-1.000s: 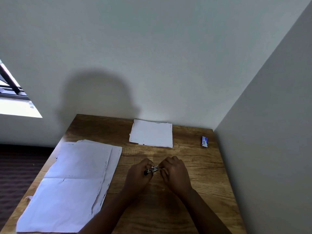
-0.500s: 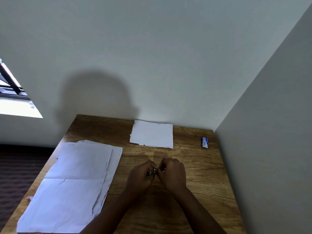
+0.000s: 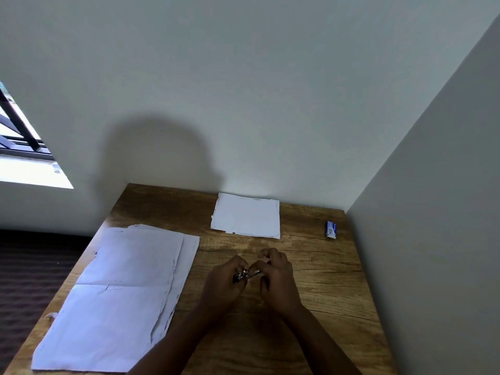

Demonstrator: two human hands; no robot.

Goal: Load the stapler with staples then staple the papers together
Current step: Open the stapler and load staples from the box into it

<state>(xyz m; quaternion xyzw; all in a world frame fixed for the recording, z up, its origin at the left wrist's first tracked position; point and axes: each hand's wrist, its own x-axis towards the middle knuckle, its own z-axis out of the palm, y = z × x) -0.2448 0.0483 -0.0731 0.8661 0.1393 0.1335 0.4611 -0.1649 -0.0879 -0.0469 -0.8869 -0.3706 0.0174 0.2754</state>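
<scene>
A small metal and black stapler (image 3: 244, 274) sits between both hands over the middle of the wooden table (image 3: 332, 290). My left hand (image 3: 223, 285) grips its left end. My right hand (image 3: 276, 280) pinches its right end with thumb and forefinger; the other fingers are curled. Whether staples are in it is hidden by the fingers. A stack of large white papers (image 3: 121, 296) lies on the left side of the table. A small blue and white staple box (image 3: 330, 229) rests near the far right corner.
A smaller stack of white sheets (image 3: 247, 216) lies at the back of the table against the wall. A wall runs close along the table's right edge. A window is at far left; dark floor lies left of the table.
My hands closed together on the stapler, then my right hand drew slightly back to the right, and its fingers lifted. The papers and box have not moved.
</scene>
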